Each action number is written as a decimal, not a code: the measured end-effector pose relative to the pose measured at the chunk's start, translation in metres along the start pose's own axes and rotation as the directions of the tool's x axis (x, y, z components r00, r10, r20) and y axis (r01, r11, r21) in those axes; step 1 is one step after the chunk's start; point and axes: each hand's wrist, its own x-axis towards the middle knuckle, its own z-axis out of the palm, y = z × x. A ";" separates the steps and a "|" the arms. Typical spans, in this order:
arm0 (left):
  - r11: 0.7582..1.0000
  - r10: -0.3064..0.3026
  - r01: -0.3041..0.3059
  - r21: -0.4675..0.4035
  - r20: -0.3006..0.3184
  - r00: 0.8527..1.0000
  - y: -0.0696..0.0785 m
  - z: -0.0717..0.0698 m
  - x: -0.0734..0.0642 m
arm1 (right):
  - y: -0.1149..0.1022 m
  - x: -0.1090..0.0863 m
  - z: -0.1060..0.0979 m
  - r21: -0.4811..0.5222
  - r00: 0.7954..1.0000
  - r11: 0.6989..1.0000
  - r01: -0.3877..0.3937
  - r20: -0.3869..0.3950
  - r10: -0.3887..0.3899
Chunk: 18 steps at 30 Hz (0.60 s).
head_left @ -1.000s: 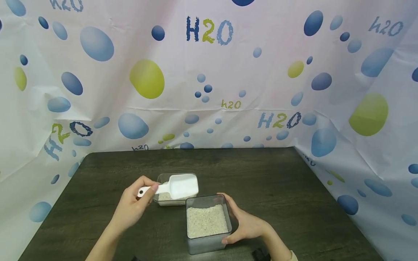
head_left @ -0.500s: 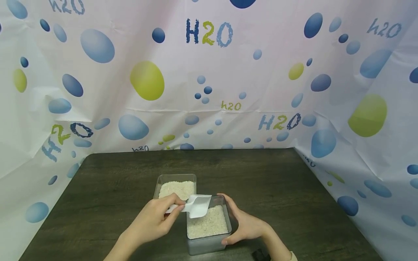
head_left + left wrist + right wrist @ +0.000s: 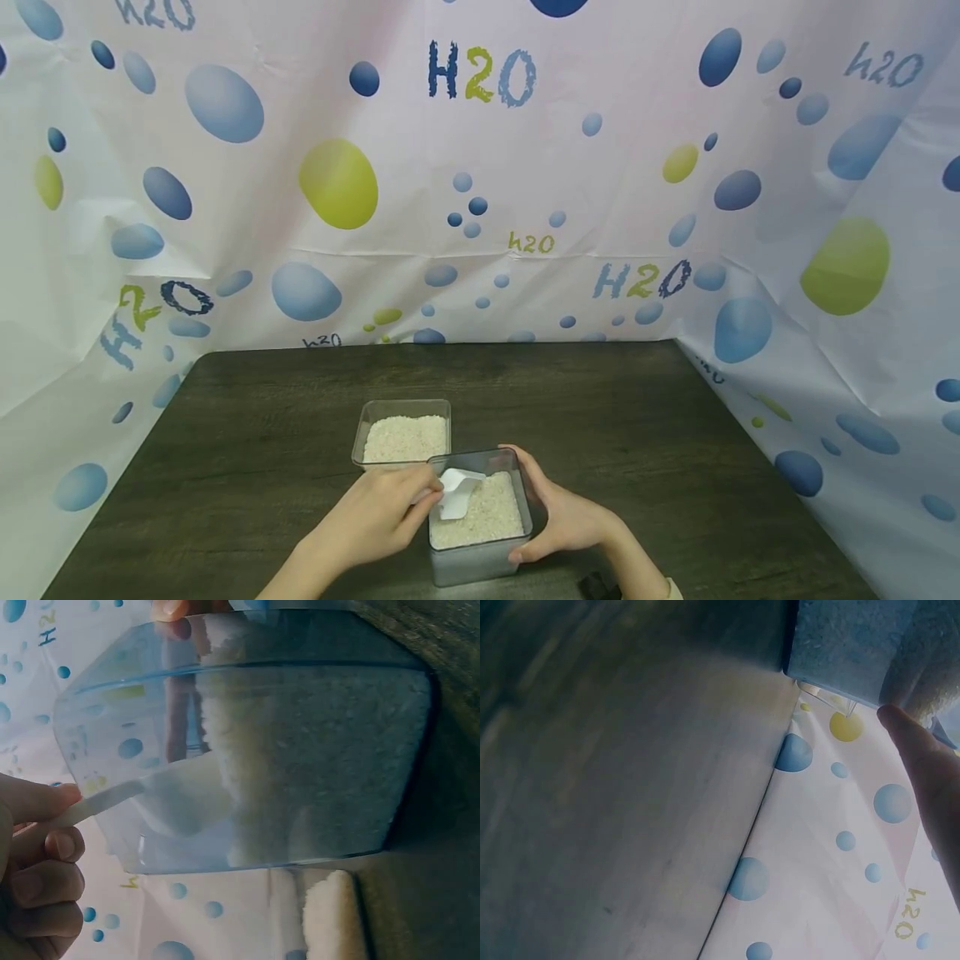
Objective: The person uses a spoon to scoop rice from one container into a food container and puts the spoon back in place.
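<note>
My left hand (image 3: pixel 382 510) pinches the handle of a white scoop (image 3: pixel 457 492), whose bowl dips inside a tall clear grey container (image 3: pixel 476 567) of rice (image 3: pixel 487 517). Through the container's wall in the left wrist view, the scoop (image 3: pixel 184 799) touches the rice surface. My right hand (image 3: pixel 562 517) grips the container's right side, thumb at the near corner and fingers round the far one. Behind it to the left stands a shallower clear container (image 3: pixel 363 429), also holding rice (image 3: pixel 405 437).
Everything stands on a dark wooden table (image 3: pixel 637 433). A small black object (image 3: pixel 597 585) lies near the right forearm. A white sheet (image 3: pixel 480 167) printed with blue and green dots hangs behind the table and down its sides.
My left hand has carried the scoop from above the shallow container, rightward and toward me, then down into the tall container. My right hand has stayed in place.
</note>
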 end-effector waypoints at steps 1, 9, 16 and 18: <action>1.000 -0.026 0.026 -0.014 0.015 1.000 0.000 0.000 -0.001 | 0.000 0.000 0.000 0.000 1.000 1.000 0.001 0.000 -0.001; 0.946 -0.222 0.258 -0.197 0.189 0.957 0.002 -0.002 -0.001 | 0.001 0.001 -0.001 0.003 1.000 1.000 0.018 0.003 -0.018; 0.828 -0.380 0.487 -0.279 0.360 0.852 0.004 -0.008 0.004 | 0.003 0.001 0.000 0.007 0.999 0.999 0.046 0.006 -0.046; 0.775 -0.417 0.550 -0.309 0.404 0.814 0.003 -0.009 0.005 | 0.003 0.001 0.001 0.002 0.999 0.999 0.047 0.006 -0.047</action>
